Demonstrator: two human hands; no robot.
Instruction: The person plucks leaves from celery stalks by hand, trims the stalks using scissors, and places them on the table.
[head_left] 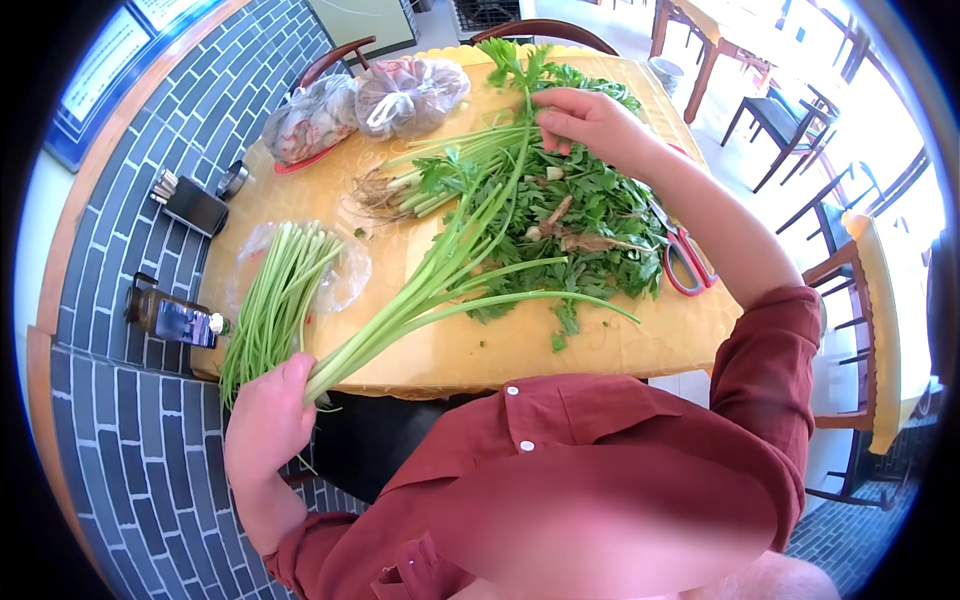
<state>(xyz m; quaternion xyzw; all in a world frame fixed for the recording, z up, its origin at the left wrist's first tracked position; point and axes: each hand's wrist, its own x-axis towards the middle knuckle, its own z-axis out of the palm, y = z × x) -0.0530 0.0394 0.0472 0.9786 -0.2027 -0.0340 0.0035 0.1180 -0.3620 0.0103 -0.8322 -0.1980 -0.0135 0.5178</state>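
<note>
Left hand (268,410): I have it closed round the lower ends of the long celery stalks (430,275), just off the near-left corner of the bench (390,350); the palm side is hidden. Right hand (585,118): thumb and fingers pinch one stalk near its leafy top, toward the far edge. The held stalks slant between both hands across the middle of the bench, two stalks splaying toward the right edge.

Obstructions: the leaf heap (600,225) fills the right half, partly behind the held stalks, with root stubs (562,238) on top. Rooted celery (405,190) lies left of the heap, passing behind the held stalks. The red-handled scissors (686,265) lie at the heap's right side, by the right edge; I cannot make out the blade tips.

Left side: trimmed stalks (280,280) lie partly on a clear plastic bag (345,270), their lower ends near the left hand. A bottle (175,315), a black holder (195,205) with sticks and a small metal pot (233,180) stand along the left edge, by the brick wall. Two filled plastic bags (410,95) sit touching at the far-left corner, one on a red plate (305,161).
</note>
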